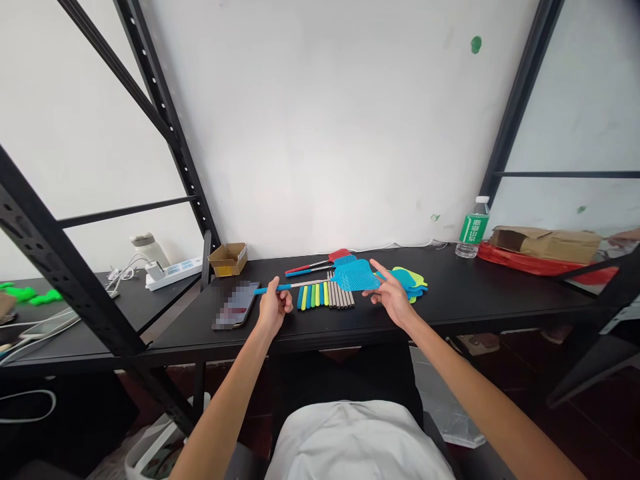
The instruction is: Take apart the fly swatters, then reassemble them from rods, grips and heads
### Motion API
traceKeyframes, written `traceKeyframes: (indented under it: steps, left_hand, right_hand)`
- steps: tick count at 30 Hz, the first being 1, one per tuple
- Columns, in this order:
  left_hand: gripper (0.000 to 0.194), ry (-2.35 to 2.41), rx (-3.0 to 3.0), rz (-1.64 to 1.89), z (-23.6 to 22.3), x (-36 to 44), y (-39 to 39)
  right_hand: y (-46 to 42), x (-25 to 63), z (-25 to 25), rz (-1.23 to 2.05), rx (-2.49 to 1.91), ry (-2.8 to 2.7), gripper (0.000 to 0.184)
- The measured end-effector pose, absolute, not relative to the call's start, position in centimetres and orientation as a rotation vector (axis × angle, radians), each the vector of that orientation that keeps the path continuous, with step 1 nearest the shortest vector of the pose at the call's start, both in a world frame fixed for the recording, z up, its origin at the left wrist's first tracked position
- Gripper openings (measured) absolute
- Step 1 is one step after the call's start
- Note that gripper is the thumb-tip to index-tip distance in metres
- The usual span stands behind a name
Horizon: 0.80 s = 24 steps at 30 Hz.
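Almost crosswise, the blue fly swatter (345,277), broad end rightward.

The bottle (472,227) has a green label (475,231) with a column of white Chinese characters; one looks like 山, the others are too small to read surely. The phone (239,305) is pixelated, its screen unreadable.

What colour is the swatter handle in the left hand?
The handle is blue, in the head view.
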<state>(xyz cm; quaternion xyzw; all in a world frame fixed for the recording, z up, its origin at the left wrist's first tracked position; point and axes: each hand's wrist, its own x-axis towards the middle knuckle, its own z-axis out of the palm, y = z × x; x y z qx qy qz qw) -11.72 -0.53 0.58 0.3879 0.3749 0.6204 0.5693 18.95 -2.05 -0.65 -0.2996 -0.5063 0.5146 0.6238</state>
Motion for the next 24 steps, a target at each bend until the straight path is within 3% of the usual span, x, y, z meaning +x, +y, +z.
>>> traceKeyframes:
  steps: [3,7,10,14,24]
  left_hand:
    - [0.054,0.883,0.904,1.456,0.68,-11.69,-0.60]
    - [0.056,0.896,0.921,1.459,0.76,-11.55,-0.71]
    - [0.055,0.889,0.932,1.460,0.78,-11.49,-0.72]
    - [0.055,0.883,0.939,1.463,0.73,-11.52,-0.65]
    - [0.054,0.869,0.931,1.461,0.67,-11.58,-0.52]
  right_hand:
    - [-1.74,18.88,-0.78,1.141,-0.723,-1.146,0.059]
    - [-1.31,18.71,-0.95,1.087,-0.789,-1.111,0.048]
    - [-1.09,18.70,-1.13,1.035,-0.816,-1.103,0.049]
    - [-1.08,18.76,-1.27,0.982,-0.843,-1.101,0.064]
    - [-1.61,18.46,-0.59,1.009,-0.840,-1.101,0.049]
